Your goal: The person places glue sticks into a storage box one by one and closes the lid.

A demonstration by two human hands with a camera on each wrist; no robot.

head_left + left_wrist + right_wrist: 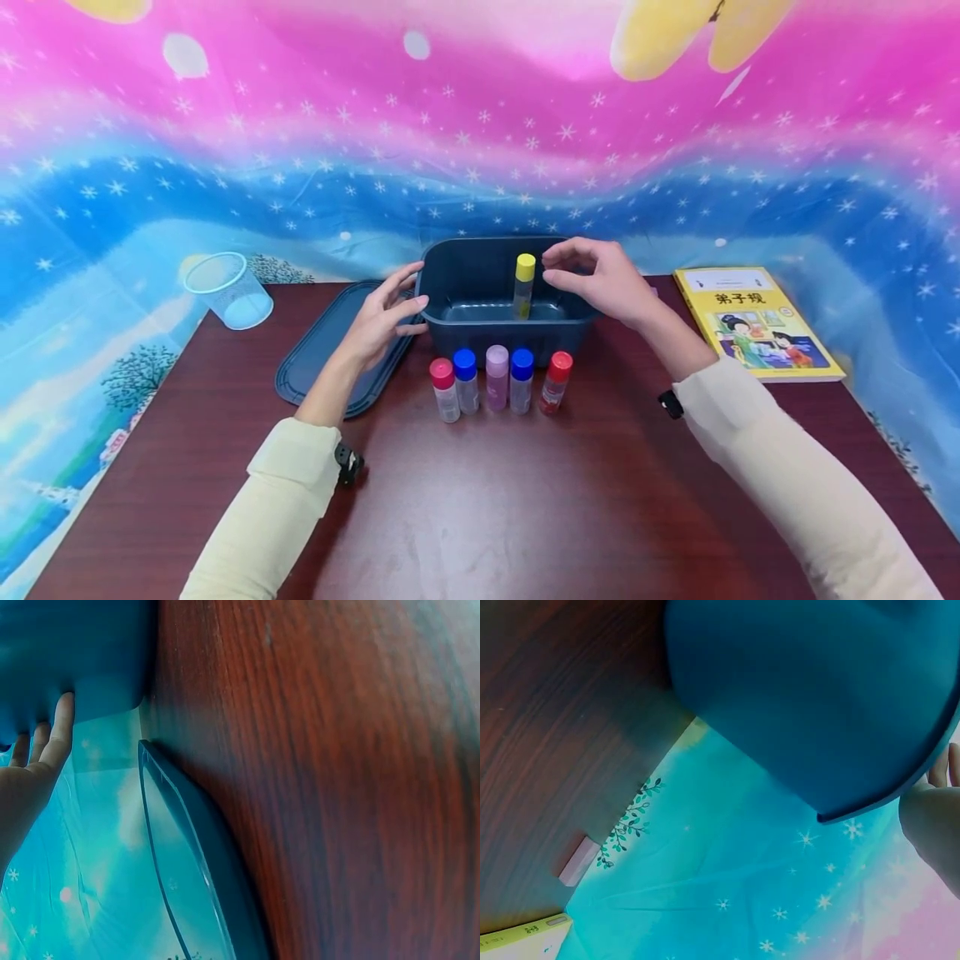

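A dark blue plastic bin [510, 340] stands at the back of the table. My left hand [382, 321] is spread against its left end, thumb at the rim; in the left wrist view, the straight fingers [63, 731] touch the outer wall. A small clear bottle with a yellow cap [524, 287] is upright inside the bin; whether its base meets the bin's floor I cannot tell. Just right of that bottle, over the bin's right end, my right hand [600, 279] has bent, loose fingers with a gap to the cap. The bin wall [802, 697] mostly hides it in the right wrist view.
Several capped bottles [497, 379] stand in front of the bin, with red, blue and pale purple caps. The bin's dark lid [322, 362] lies at left, near a light blue mesh cup [232, 292]. A yellow book [757, 325] lies at right. A patterned cloth hangs behind.
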